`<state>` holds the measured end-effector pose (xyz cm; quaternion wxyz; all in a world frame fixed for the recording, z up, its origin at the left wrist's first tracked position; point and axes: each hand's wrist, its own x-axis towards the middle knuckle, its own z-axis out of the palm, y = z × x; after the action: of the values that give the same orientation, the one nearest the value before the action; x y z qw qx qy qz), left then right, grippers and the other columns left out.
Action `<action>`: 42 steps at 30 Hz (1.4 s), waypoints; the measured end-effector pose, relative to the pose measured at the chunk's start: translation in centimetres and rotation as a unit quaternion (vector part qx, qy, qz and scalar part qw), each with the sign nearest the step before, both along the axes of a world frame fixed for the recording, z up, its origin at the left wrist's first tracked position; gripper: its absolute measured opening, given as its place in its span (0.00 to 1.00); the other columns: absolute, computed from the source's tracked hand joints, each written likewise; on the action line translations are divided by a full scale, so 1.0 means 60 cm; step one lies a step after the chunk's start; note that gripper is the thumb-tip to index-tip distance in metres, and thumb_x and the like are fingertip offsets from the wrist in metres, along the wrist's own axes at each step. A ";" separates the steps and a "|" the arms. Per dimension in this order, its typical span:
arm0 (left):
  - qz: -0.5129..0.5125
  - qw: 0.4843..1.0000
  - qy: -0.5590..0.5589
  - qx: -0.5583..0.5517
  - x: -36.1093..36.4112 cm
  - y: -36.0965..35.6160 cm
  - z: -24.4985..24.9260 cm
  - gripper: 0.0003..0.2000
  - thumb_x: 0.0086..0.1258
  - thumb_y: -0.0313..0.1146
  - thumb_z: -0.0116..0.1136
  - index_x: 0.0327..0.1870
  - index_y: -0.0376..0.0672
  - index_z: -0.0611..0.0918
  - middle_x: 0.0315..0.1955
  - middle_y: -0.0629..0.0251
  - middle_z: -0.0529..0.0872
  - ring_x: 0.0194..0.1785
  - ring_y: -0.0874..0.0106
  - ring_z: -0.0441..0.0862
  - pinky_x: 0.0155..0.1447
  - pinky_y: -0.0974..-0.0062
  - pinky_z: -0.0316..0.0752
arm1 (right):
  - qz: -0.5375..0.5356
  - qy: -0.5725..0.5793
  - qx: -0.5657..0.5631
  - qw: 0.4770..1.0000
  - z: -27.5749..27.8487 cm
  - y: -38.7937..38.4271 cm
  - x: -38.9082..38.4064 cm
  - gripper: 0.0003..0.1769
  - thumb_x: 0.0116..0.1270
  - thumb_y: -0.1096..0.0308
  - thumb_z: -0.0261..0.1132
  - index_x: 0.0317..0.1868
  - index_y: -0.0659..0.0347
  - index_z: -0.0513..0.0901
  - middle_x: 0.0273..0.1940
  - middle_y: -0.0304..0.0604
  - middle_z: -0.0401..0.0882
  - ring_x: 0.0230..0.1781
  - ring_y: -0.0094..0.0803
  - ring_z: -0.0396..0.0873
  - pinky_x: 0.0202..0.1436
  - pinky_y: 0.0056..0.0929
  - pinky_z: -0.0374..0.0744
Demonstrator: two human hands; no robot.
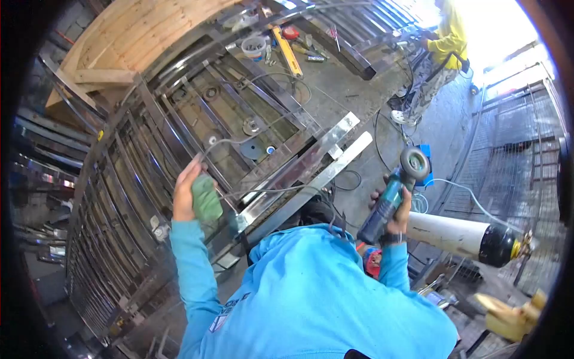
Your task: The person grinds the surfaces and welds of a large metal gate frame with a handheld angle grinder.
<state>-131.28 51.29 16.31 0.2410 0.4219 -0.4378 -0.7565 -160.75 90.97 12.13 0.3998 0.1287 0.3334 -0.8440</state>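
Note:
My right hand [400, 216] is wrapped round the body of a teal and dark angle grinder [382, 206], whose round disc [415, 163] points up and away from me. My left hand [184, 192] is raised over the metal bars, closed on a crumpled green cloth [207, 198]. A grey cable [245, 140] runs close by the left hand. Below lies a large frame of shiny metal bars [134, 179]. Several round discs, one of them a dark disc [252, 149], lie between the bars.
A white gas cylinder [448, 234] with a black end lies at right, beside a blue machine [426, 164]. A yellow level [287, 52] and a white bucket [254, 48] are at the far side. A person in yellow [449, 42] works at back right. Cables cross the floor.

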 end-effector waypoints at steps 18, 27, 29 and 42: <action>0.286 0.926 -0.244 0.030 -0.071 0.264 0.024 0.37 0.65 0.38 0.65 0.74 0.35 0.65 0.69 0.51 0.70 0.67 0.63 0.71 0.67 0.67 0.68 | 0.509 0.129 0.351 0.775 -0.365 -0.477 -0.677 0.24 0.56 0.50 0.70 0.44 0.62 0.81 0.32 0.45 0.83 0.25 0.35 0.82 0.31 0.31 0.81; 0.457 0.839 -0.292 -0.051 -0.055 0.293 0.001 0.24 0.75 0.40 0.55 0.68 0.38 0.73 0.62 0.56 0.78 0.50 0.72 0.81 0.46 0.73 0.79 | 0.580 0.102 0.319 0.742 -0.400 -0.596 -0.705 0.28 0.56 0.49 0.70 0.49 0.63 0.79 0.34 0.44 0.84 0.26 0.33 0.81 0.32 0.31 0.82; 0.458 0.842 -0.283 -0.039 -0.053 0.297 -0.005 0.23 0.75 0.40 0.55 0.67 0.38 0.74 0.61 0.57 0.79 0.49 0.72 0.81 0.46 0.72 0.79 | 0.567 0.082 0.322 0.754 -0.404 -0.586 -0.714 0.29 0.55 0.49 0.72 0.49 0.63 0.79 0.36 0.43 0.84 0.30 0.34 0.82 0.36 0.34 0.82; 0.412 0.879 -0.240 -0.021 -0.042 0.290 0.009 0.23 0.76 0.40 0.52 0.66 0.35 0.74 0.54 0.58 0.83 0.51 0.70 0.80 0.52 0.70 0.77 | 0.379 0.658 0.509 0.405 -0.401 -0.495 -0.699 0.40 0.46 0.46 0.77 0.55 0.65 0.81 0.52 0.57 0.84 0.50 0.51 0.83 0.55 0.40 0.79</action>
<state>-133.78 68.69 16.82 0.4273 0.7275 -0.2847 -0.4551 -202.71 61.29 -11.95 0.1965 -0.4259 0.8768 -0.1055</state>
